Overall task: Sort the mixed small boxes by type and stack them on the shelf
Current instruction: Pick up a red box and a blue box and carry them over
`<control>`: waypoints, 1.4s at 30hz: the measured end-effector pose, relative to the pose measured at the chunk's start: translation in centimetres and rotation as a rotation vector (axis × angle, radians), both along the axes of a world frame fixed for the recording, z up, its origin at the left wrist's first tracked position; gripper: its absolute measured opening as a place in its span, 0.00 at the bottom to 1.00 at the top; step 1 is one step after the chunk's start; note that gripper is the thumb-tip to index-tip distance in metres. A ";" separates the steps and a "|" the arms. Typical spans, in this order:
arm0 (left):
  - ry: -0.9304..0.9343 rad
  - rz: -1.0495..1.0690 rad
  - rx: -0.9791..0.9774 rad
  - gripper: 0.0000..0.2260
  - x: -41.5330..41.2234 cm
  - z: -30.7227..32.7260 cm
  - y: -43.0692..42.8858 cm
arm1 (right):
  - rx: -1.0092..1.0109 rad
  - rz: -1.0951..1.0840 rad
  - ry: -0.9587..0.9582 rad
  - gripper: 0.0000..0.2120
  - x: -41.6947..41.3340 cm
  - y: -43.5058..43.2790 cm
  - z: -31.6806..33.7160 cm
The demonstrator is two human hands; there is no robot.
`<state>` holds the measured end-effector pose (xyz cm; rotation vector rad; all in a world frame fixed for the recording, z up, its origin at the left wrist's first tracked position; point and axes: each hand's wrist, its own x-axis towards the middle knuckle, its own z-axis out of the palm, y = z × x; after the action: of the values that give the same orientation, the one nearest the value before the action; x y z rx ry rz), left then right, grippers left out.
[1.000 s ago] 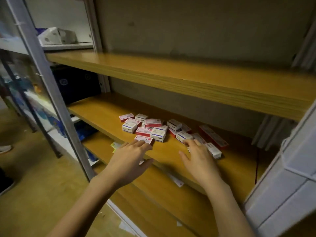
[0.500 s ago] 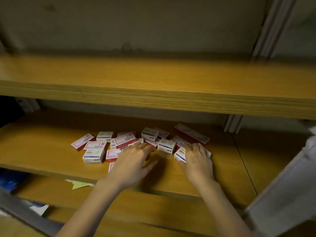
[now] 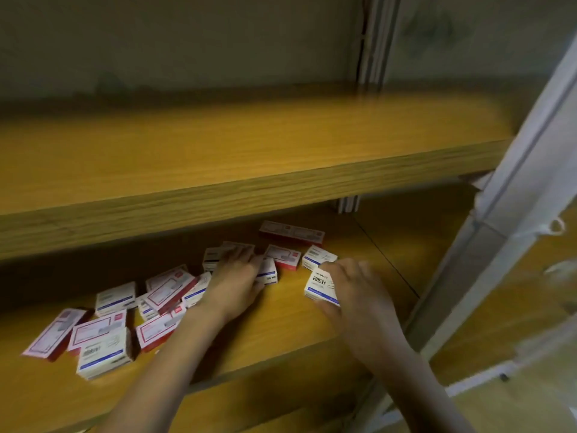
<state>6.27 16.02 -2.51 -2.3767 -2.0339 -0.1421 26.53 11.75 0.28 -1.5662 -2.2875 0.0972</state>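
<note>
Your right hand (image 3: 349,285) is closing around a blue-striped white box (image 3: 320,287), lifting its near edge off the middle shelf (image 3: 281,332). Your left hand (image 3: 237,276) is lying flat, fingers spread, over 2 or 3 boxes in the middle of the scatter; you are not gripping any of them that I can tell. The rest of the mixed small boxes (image 3: 125,320) are lying loose along the same shelf, red-trimmed ones jumbled with blue-striped ones, some overlapping. These are probably light, stiff cardboard cartons with smooth faces, so they will likely slide easily. Pinch each across its narrow sides, not the flat printed face, and they should stack squarely.
</note>
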 end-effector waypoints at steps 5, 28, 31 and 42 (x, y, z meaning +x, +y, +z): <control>-0.077 -0.046 0.029 0.21 0.6 1.0 -0.9 | 0.020 -0.042 0.047 0.24 1.7 -2.4 0.8; -0.282 -0.165 0.129 0.25 25.5 6.1 -12.7 | 0.034 -0.017 0.006 0.25 29.5 -7.1 2.4; -0.310 -0.167 0.138 0.23 29.6 5.5 -12.8 | 0.046 0.008 0.006 0.26 33.5 -6.1 2.3; -0.377 -0.072 0.198 0.22 38.6 3.6 -4.4 | -0.031 0.088 0.029 0.26 41.3 1.1 0.8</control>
<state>44.84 11.63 1.13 -2.4416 -1.9517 -0.8087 67.88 12.84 1.03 -1.4686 -2.3434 0.1772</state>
